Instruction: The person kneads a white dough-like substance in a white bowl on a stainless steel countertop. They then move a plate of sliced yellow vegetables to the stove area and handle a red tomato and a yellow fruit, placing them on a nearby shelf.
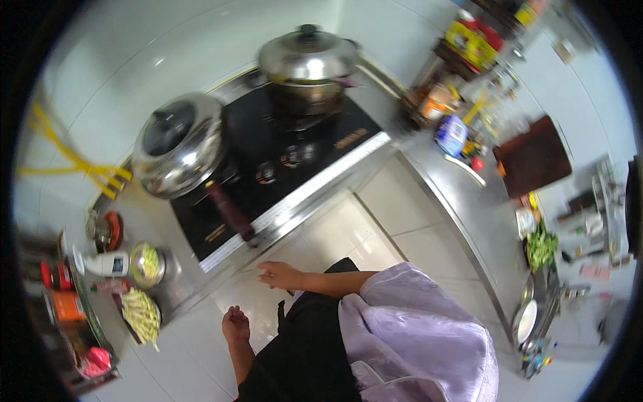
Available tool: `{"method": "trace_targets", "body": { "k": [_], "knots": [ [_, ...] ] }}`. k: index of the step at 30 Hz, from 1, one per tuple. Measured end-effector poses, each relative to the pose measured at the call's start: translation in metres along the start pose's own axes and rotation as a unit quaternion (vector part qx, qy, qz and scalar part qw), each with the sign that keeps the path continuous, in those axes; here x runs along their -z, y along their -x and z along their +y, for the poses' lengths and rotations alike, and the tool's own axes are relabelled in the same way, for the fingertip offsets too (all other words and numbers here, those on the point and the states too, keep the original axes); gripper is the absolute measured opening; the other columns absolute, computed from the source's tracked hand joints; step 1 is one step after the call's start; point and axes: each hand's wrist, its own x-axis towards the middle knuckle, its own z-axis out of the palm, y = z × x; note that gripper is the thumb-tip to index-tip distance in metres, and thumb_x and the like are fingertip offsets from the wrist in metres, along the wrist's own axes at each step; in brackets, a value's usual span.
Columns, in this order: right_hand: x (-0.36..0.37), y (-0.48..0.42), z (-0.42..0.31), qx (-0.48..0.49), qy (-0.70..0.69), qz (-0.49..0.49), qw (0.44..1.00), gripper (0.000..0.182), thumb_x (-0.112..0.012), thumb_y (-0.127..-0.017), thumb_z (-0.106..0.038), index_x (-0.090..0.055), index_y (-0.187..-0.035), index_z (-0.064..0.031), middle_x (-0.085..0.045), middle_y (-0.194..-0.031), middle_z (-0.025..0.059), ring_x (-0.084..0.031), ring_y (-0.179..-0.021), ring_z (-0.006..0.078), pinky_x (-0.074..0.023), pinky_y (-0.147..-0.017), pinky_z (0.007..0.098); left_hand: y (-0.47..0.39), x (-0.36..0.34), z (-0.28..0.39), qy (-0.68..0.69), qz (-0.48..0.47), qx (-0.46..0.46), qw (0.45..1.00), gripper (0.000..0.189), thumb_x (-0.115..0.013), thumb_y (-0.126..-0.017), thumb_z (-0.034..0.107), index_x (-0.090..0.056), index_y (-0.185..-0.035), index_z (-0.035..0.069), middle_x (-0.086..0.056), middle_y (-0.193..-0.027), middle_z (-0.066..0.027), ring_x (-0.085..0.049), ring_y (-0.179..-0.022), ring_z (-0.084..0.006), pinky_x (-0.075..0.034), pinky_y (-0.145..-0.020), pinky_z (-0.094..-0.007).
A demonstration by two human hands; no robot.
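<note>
My left hand [236, 324] is empty, its fingers loosely curled, over the floor in front of the counter. Reaching across my body, my right hand [280, 275] has its fingers apart and holds nothing. It is nearest to the front edge of the black cooktop [286, 161]. A lidded steel wok [176, 151] sits on the left burner, its wooden handle [230, 211] pointing towards me. On the rear right burner stands a pot [306, 98] under a domed steel lid [311, 55]. The lids hide the contents of both.
Left of the cooktop are a bowl of chopped food [149, 265], cut pale strips [139, 314] on a plate and a white device [111, 264]. The right-hand steel counter [467, 201] bears a cutting board [535, 156], leafy greens [541, 246] and a white bowl [526, 321].
</note>
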Motion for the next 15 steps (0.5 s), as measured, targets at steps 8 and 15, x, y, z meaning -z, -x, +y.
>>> {"method": "trace_targets", "body": {
  "k": [8,15],
  "knots": [
    [0.150,0.215,0.105,-0.020,-0.086,0.304,0.949,0.045,-0.058,-0.085,-0.028,-0.048,-0.120,-0.0016,-0.063,-0.086,0.0145,-0.061,-0.064,0.0173,-0.0493,-0.059,0.0298,0.008,-0.133,-0.118,-0.228,-0.193,0.104,0.949,0.010,-0.046,-0.085,0.017,-0.053,-0.085,0.009,-0.058,-0.079,-0.0045,-0.050,-0.063,-0.0163,-0.042,-0.057,-0.0274],
    [0.203,0.370,0.191,-0.030,-0.199,0.508,0.837,0.039,-0.054,-0.087,-0.011,-0.044,-0.123,0.0015,-0.060,-0.083,0.0082,-0.058,-0.065,0.0139,-0.0476,-0.058,0.0254,0.092,-0.308,-0.241,-0.489,-0.278,0.047,0.826,0.020,-0.056,-0.084,0.022,-0.056,-0.096,0.006,-0.062,-0.085,-0.0060,-0.056,-0.064,-0.0152,-0.048,-0.055,-0.0264]
  ]
}}
